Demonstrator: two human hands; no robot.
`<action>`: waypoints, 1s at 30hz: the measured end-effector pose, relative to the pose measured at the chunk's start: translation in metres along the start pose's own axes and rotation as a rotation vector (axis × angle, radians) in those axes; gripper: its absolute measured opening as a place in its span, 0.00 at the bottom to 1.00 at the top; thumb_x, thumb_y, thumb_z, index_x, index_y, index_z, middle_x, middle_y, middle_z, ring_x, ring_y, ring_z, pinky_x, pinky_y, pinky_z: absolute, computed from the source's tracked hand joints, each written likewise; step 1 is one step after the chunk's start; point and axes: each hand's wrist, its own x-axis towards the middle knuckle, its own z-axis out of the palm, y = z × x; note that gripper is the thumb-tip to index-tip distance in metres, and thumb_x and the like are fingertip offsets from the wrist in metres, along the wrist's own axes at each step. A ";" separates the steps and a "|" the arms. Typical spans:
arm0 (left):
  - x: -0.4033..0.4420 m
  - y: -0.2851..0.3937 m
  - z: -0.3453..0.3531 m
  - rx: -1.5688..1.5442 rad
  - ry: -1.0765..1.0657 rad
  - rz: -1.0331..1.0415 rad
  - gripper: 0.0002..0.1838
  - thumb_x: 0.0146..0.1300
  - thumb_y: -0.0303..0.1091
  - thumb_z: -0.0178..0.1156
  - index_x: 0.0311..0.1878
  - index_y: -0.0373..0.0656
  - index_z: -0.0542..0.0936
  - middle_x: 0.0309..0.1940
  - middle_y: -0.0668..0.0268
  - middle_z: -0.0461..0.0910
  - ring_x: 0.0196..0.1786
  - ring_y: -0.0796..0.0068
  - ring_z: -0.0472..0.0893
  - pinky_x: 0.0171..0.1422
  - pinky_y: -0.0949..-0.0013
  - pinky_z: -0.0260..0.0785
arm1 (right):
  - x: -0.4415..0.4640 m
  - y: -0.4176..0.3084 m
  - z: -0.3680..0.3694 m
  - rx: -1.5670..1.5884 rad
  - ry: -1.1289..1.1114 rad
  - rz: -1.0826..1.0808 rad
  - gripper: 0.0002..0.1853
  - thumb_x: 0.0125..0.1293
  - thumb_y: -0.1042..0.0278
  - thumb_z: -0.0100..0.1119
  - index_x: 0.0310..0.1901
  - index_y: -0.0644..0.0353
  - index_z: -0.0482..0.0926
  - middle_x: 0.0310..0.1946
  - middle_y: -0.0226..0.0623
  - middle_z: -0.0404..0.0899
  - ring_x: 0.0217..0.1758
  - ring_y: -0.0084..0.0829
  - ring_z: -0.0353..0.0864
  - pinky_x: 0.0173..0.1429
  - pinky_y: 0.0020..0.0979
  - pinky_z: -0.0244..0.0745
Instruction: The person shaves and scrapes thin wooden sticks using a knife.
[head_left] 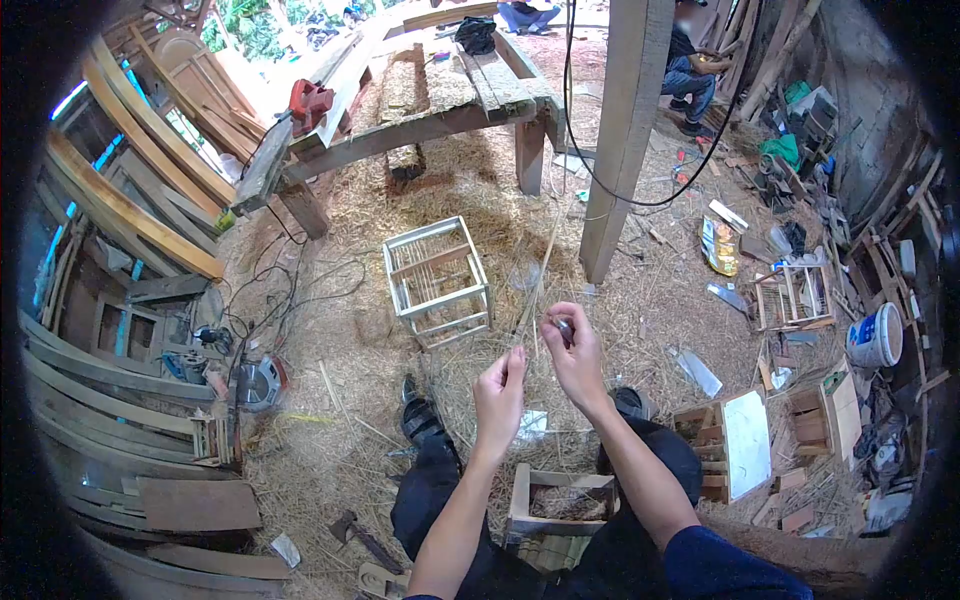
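Note:
My right hand [576, 362] is closed around a small dark object [566, 330], mostly covered by the fingers; its kind does not show. Just left of it and lower, my left hand [498, 402] is pinched, thumb against fingers, and whatever may be in it is too thin to make out. The hands are apart. Beyond them, a small wooden cage-like frame [433, 270] with thin bars stands on the straw-covered floor. Between my legs is another wooden frame [565, 525]. A long thin strip [545, 255] runs on the floor ahead of my hands.
A rough workbench [430, 125] carries a red power tool [310, 102]. A wooden post [627, 140] rises right of centre, with a black cable [660, 203]. A hatchet [365, 542] lies left of my legs, a white bucket [876, 336] far right. Another person [690, 75] sits behind the post.

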 end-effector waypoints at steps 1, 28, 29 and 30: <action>-0.002 0.001 -0.003 0.041 -0.006 -0.010 0.25 0.78 0.47 0.53 0.30 0.35 0.75 0.19 0.76 0.62 0.26 0.86 0.59 0.27 0.70 0.53 | -0.003 0.001 0.002 0.118 0.017 0.041 0.14 0.71 0.67 0.63 0.54 0.59 0.74 0.38 0.30 0.80 0.38 0.18 0.76 0.39 0.25 0.71; -0.025 -0.005 -0.011 0.342 -0.045 0.076 0.15 0.74 0.42 0.57 0.43 0.37 0.81 0.24 0.52 0.80 0.26 0.59 0.81 0.33 0.58 0.70 | -0.032 -0.002 -0.002 -0.087 -0.029 0.095 0.09 0.72 0.65 0.61 0.40 0.64 0.80 0.19 0.29 0.71 0.23 0.17 0.65 0.27 0.29 0.59; -0.024 -0.007 -0.010 0.324 -0.032 0.081 0.15 0.74 0.41 0.57 0.44 0.37 0.81 0.26 0.52 0.81 0.27 0.58 0.82 0.35 0.59 0.71 | -0.034 -0.001 0.000 -0.091 -0.035 0.085 0.09 0.71 0.65 0.61 0.40 0.64 0.80 0.19 0.30 0.71 0.23 0.18 0.65 0.27 0.29 0.60; -0.024 -0.005 -0.011 0.322 -0.042 0.060 0.14 0.74 0.41 0.57 0.45 0.37 0.81 0.27 0.52 0.82 0.28 0.58 0.82 0.36 0.59 0.72 | -0.034 0.000 0.001 -0.095 -0.041 0.073 0.10 0.71 0.65 0.61 0.40 0.64 0.80 0.19 0.30 0.71 0.23 0.18 0.65 0.27 0.30 0.60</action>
